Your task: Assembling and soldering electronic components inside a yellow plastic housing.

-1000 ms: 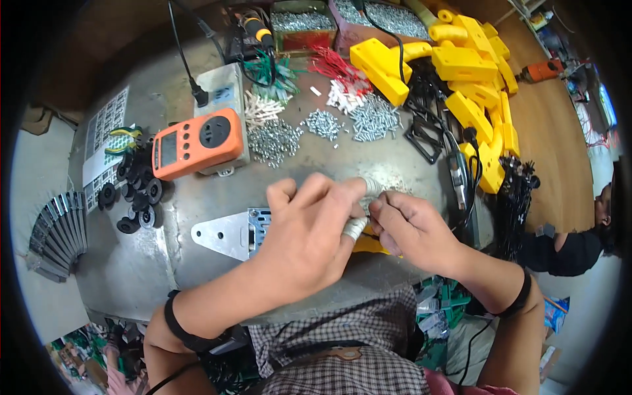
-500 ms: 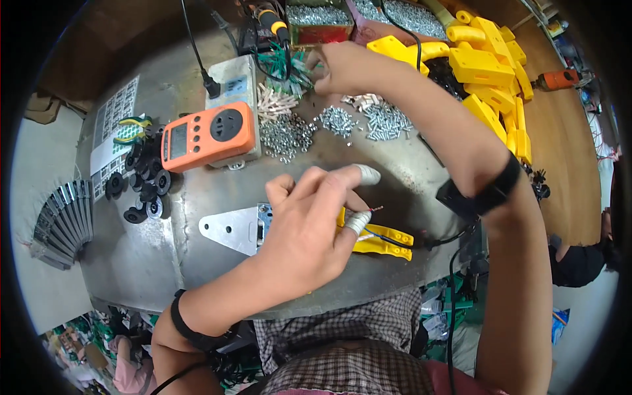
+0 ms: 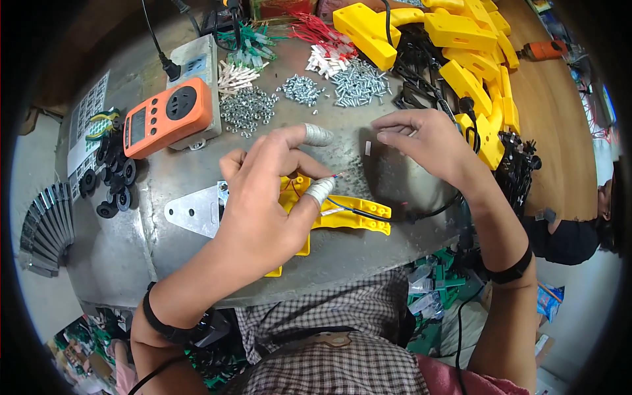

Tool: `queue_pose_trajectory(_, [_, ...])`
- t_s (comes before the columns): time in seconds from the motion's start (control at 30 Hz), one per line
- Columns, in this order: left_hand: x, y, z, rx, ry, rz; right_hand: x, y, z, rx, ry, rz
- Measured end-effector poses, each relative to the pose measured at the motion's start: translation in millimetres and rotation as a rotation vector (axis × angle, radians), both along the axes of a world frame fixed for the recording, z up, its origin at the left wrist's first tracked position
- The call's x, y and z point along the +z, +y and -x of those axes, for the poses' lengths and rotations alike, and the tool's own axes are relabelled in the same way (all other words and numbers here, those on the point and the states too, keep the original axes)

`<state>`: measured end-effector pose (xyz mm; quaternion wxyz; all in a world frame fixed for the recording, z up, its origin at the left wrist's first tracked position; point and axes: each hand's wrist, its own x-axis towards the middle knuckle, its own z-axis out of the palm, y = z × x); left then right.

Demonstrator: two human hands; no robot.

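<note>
An orange plug-in power meter [image 3: 168, 117] sits near the tabletop's [image 3: 368, 260] far left corner, black rubber wheels [image 3: 112, 176] strewn beside it by the left edge. Heaps of silver nuts [image 3: 247, 109] and screws [image 3: 359, 81] lie along the far side. Yellow plastic housings [image 3: 461, 49] are stacked at the far right. A flat triangular metal plate [image 3: 191, 212] lies toward the near left.

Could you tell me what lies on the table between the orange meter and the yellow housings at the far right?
In the head view, between the orange meter and yellow housings lie piles of nuts and screws.
</note>
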<state>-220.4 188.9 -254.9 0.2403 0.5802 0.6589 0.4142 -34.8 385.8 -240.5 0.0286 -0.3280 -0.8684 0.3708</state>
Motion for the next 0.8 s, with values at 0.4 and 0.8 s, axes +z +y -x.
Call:
queue_pose_trajectory(0.4, [7.9,-3.1,-3.8,-0.041,0.087,-0.026,13.1,-24.4,21.3,0.003,-0.042,-0.003])
queue_pose_trajectory(0.8, [-1.9,-2.0,1.2,-0.035,0.000,-0.050,4.3,-62.0,-0.7,-0.295,0.392,0.839])
